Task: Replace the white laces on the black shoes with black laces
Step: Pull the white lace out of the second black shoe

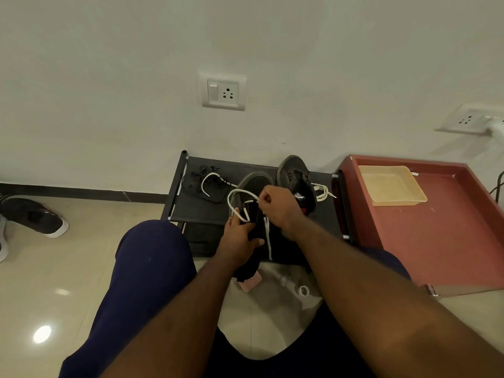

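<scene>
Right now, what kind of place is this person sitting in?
Probably a room at home, maybe near the door. A low black shoe rack stands against the wall, spare shoes lie on the tiled floor, and a plug socket is on the wall.

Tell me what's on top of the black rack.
Black laces, a white lace across them, a second black shoe and a coiled white lace. The held shoe, left hand and right hand cover the rack's middle.
</scene>
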A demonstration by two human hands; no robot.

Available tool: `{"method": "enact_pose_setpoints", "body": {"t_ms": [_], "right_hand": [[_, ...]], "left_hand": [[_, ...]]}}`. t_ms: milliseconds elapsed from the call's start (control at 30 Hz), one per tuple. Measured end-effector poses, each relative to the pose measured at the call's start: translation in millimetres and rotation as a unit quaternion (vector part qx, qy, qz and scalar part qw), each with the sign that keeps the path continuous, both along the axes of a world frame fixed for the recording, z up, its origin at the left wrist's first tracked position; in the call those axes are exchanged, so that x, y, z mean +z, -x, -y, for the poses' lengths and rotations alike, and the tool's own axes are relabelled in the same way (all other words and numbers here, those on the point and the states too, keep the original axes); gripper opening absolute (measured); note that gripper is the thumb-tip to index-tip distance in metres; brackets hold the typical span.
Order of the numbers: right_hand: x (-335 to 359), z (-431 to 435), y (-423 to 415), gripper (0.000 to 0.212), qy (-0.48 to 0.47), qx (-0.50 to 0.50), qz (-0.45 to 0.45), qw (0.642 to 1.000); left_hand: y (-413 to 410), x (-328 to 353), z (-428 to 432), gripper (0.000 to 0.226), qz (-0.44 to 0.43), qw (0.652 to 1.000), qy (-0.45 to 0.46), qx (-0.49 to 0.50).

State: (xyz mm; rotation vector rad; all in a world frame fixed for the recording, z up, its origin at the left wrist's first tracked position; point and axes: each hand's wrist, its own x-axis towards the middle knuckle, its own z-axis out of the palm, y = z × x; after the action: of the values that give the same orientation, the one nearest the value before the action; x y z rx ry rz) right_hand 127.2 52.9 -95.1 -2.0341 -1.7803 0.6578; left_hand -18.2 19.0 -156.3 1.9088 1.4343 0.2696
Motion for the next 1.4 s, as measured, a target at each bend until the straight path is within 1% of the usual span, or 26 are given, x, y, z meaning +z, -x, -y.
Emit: {"method": "enact_pose_setpoints", "body": {"t_ms": [33,100,133,167,200,267,300,367,533,600,633,700,767,833,867,967,1100,1133,1167,1200,1233,1267,1300,1333,1367,1400], "right_hand": [[6.5,-4.7,0.3,0.011,-0.020,-0.024,-0.050,0.998],[17.2,-10.4,-0.7,0.009,-0.061,-0.123,-0.171,0.976],[17.7,-11.4,-2.2,0.008,-0.067,-0.157,-0.212,0.962],[15.4,-10.7,-3.5,0.006,-0.049,-0.159,-0.218,0.962],[10.1,-8.1,-4.9,0.007,-0.014,-0.134,-0.197,0.971],[-2.8,0.4,-6.2,0.019,0.059,-0.061,-0.111,0.990],[-8.5,5.0,-5.9,0.023,0.069,-0.043,-0.077,0.994],[-17.5,11.2,-5.3,0.020,0.048,-0.040,-0.040,0.997],[-17.3,11.8,0.5,0.001,0.022,-0.026,0.036,0.999],[-9.8,8.5,2.3,0.005,0.036,-0.002,0.042,0.998],[-3.5,6.4,3.1,0.006,0.047,0.001,0.013,0.999],[14.1,1.1,5.6,0.006,0.065,-0.028,-0.119,0.990],[33.0,-4.6,8.8,0.007,0.046,-0.083,-0.276,0.956],[47.8,-7.7,9.0,0.012,0.005,-0.138,-0.397,0.908],[52.5,-8.0,8.0,0.014,-0.007,-0.153,-0.428,0.891],[62.1,-9.1,5.7,0.016,-0.005,-0.156,-0.476,0.865],[82.3,-17.5,3.9,0.006,-0.030,-0.130,-0.531,0.837],[86.9,-20.3,3.8,0.004,-0.036,-0.126,-0.536,0.834],[90.2,-22.1,4.0,0.003,-0.040,-0.122,-0.528,0.840],[92.2,-23.7,4.4,0.004,-0.038,-0.113,-0.500,0.858],[89.9,-25.8,4.0,0.007,-0.031,-0.098,-0.445,0.890],[84.3,-27.2,3.7,0.012,-0.018,-0.073,-0.367,0.927],[76.1,-26.6,3.6,0.016,0.001,-0.047,-0.289,0.956],[64.9,-25.1,3.0,0.019,0.022,-0.035,-0.229,0.973],[52.7,-22.9,2.1,0.017,0.035,-0.042,-0.192,0.980],[40.9,-19.4,1.5,0.011,0.042,-0.064,-0.170,0.982]], "left_hand": [[-0.1,-0.8,-0.5,0.047,0.001,1.000,-0.004,0.002],[-0.9,-0.7,-0.6,0.048,0.001,1.000,-0.001,0.009],[-1.2,-0.8,-0.5,0.050,0.001,1.000,0.000,0.013],[-1.4,-0.8,-0.1,0.051,0.000,1.000,0.004,0.016],[-1.6,-1.3,-0.1,0.052,-0.001,1.000,0.003,0.016],[-1.1,-3.3,-1.4,0.050,-0.002,1.000,-0.006,0.012],[-0.7,-3.5,-1.2,0.049,-0.002,1.000,-0.006,0.010],[-0.7,-2.8,-0.5,0.047,-0.004,1.000,-0.007,0.005],[-0.9,-0.2,1.6,0.047,-0.002,1.000,-0.002,0.010],[0.0,0.0,1.7,0.048,0.000,1.000,0.000,0.011],[0.5,0.5,2.1,0.048,0.000,1.000,0.004,0.013],[0.3,0.2,2.3,0.050,-0.002,1.000,0.005,0.014],[-0.2,-1.5,2.4,0.051,-0.002,1.000,0.000,0.014],[-1.5,-2.5,2.2,0.052,-0.001,1.000,0.000,0.017],[-1.9,-2.8,2.3,0.052,-0.002,1.000,0.002,0.018],[-1.4,-1.5,2.4,0.055,-0.010,1.000,0.014,0.018],[-1.3,-2.3,2.5,0.055,-0.005,1.000,0.006,0.019],[-1.4,-3.0,2.6,0.054,-0.001,1.000,0.007,0.020],[-1.3,-4.3,2.2,0.054,0.001,1.000,0.008,0.021],[-1.3,-5.3,2.1,0.054,0.001,1.000,0.007,0.021],[-1.3,-5.9,1.7,0.054,0.001,1.000,0.005,0.020],[-1.3,-6.6,1.5,0.054,0.001,1.000,0.003,0.019],[-1.3,-6.6,1.3,0.053,0.002,1.000,0.001,0.019],[-1.3,-7.0,1.0,0.052,0.003,1.000,-0.002,0.019],[-1.3,-7.5,0.7,0.051,0.005,1.000,-0.006,0.020],[-1.2,-7.8,0.4,0.051,0.006,1.000,-0.009,0.021]]}}
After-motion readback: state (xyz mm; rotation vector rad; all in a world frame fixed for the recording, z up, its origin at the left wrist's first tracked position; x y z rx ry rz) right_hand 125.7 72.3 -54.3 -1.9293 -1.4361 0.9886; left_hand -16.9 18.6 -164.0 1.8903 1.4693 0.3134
